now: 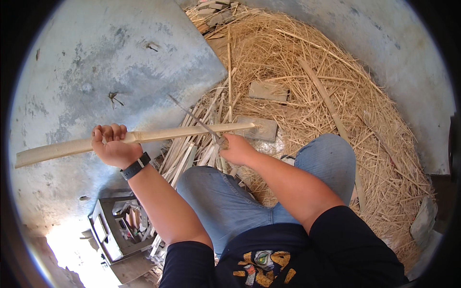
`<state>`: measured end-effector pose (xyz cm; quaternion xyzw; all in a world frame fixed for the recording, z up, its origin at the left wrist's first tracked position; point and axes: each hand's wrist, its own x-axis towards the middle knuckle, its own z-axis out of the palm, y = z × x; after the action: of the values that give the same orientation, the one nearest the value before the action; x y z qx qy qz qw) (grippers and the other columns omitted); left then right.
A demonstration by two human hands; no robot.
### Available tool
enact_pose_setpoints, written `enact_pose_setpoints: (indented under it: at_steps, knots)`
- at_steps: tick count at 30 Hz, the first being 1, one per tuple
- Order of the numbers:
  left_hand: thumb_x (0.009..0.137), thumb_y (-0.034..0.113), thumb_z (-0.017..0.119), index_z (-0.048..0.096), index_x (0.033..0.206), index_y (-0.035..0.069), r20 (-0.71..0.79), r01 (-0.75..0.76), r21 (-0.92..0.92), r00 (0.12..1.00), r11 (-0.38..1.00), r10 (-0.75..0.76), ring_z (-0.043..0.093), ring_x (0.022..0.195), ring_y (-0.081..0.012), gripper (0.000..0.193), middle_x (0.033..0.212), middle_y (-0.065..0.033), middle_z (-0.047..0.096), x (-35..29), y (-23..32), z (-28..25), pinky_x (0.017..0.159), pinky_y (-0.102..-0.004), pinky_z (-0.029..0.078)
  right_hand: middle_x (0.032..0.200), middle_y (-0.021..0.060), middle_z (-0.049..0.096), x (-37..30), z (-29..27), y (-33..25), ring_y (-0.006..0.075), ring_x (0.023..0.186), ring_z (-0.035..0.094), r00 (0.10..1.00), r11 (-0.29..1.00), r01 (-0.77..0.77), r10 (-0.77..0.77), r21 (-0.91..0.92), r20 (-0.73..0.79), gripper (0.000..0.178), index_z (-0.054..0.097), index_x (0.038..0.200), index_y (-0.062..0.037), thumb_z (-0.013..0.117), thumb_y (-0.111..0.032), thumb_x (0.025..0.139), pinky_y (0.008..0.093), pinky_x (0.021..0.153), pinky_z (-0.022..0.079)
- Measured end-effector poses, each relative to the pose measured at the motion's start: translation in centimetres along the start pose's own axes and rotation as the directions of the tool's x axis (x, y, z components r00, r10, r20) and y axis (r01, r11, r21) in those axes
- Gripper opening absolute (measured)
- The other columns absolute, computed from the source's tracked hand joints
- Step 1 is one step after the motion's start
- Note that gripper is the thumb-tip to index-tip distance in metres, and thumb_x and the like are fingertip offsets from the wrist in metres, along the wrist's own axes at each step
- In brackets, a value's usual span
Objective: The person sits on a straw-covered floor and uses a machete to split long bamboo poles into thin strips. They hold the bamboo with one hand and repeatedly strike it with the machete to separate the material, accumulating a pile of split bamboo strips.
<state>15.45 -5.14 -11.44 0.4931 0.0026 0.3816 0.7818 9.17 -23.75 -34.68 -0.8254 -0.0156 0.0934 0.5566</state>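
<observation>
A long, pale split bamboo strip (173,133) lies nearly level across the space ahead of me, its wider end far to the left. My left hand (116,145), wearing a dark wristband, has its fingers curled around the strip left of its middle. In my closed right hand (238,150) is the handle of a knife (193,115), mostly hidden by the fingers. The thin blade slants up and left, crossing the strip near its narrow right end. A flat brick or block (264,128) sits on the ground beneath that end.
Straw-like shavings (336,72) cover the ground, with a loose bamboo strip (326,98) on them. Another flat block (269,90) lies farther off. Several cut strips (185,153) are piled by my left knee. Grey walls (86,62) stand left and right; an open wooden box (127,225) is lower left.
</observation>
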Motion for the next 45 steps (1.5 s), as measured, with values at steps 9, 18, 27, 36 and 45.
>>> enact_pose_setpoints:
  at_steps: [9, 18, 27, 36, 45]
  knots:
    - [0.089, 0.018, 0.048, 0.047, 0.092, 0.007, -0.004, -0.012, 0.034, 1.0, 0.999, 0.012, 0.031, 0.054, -0.0106, 0.012, 0.068, 0.0017, 0.035, -0.1, 0.1, -0.2, 0.052, -0.027, 0.029, 0.105, 0.027, 0.065, 0.0, -0.9, -1.4, 0.0365, 0.1, 0.064, 0.991, 0.995, -0.095, 0.098, -0.033, 0.088, 0.049, 0.057, 0.117, 0.0044, 0.063, -0.02, 0.076, 0.042, 0.088, 0.05]
    - [0.087, 0.02, 0.05, 0.047, 0.09, 0.007, 0.015, -0.012, 0.024, 1.0, 1.0, 0.011, 0.031, 0.053, -0.0106, 0.013, 0.067, 0.0023, 0.034, -0.3, 0.2, 0.2, 0.052, -0.0262, 0.028, 0.101, 0.0247, 0.065, 0.2, -2.0, -1.1, 0.0352, 0.093, 0.065, 0.964, 0.971, -0.241, 0.239, 0.004, 0.119, 0.05, 0.058, 0.118, 0.0031, 0.066, -0.022, 0.075, 0.0398, 0.084, 0.051]
    - [0.087, 0.019, 0.049, 0.047, 0.088, 0.009, 0.036, 0.001, 0.008, 0.999, 1.0, -0.001, 0.03, 0.054, -0.0104, 0.01, 0.066, 0.0023, 0.033, -0.3, 0.2, 0.6, 0.052, -0.0264, 0.029, 0.104, 0.026, 0.065, 0.7, -1.4, 0.7, 0.0384, 0.099, 0.063, 0.948, 0.946, -0.311, 0.302, 0.094, 0.097, 0.049, 0.057, 0.119, 0.0041, 0.062, -0.017, 0.075, 0.0427, 0.087, 0.05]
    - [0.086, 0.018, 0.05, 0.047, 0.09, 0.008, 0.025, -0.001, 0.001, 1.0, 1.0, 0.001, 0.031, 0.054, -0.0108, 0.011, 0.067, 0.0016, 0.033, -0.3, 0.2, 0.7, 0.052, -0.0267, 0.029, 0.108, 0.0261, 0.064, 0.4, -0.3, 1.4, 0.0385, 0.101, 0.063, 0.994, 0.995, -0.102, 0.102, 0.013, -0.029, 0.055, 0.055, 0.123, 0.0053, 0.065, -0.021, 0.076, 0.0413, 0.088, 0.05]
    - [0.087, 0.019, 0.049, 0.047, 0.091, 0.008, 0.042, -0.009, -0.003, 0.999, 1.0, 0.009, 0.03, 0.053, -0.01, 0.012, 0.066, 0.0025, 0.034, -0.3, 0.0, 0.0, 0.052, -0.0261, 0.028, 0.107, 0.0257, 0.065, -0.3, -0.2, -0.7, 0.0371, 0.098, 0.064, 0.997, 0.998, 0.06, -0.06, -0.001, 0.038, 0.05, 0.058, 0.119, 0.0018, 0.066, -0.021, 0.076, 0.0418, 0.086, 0.051]
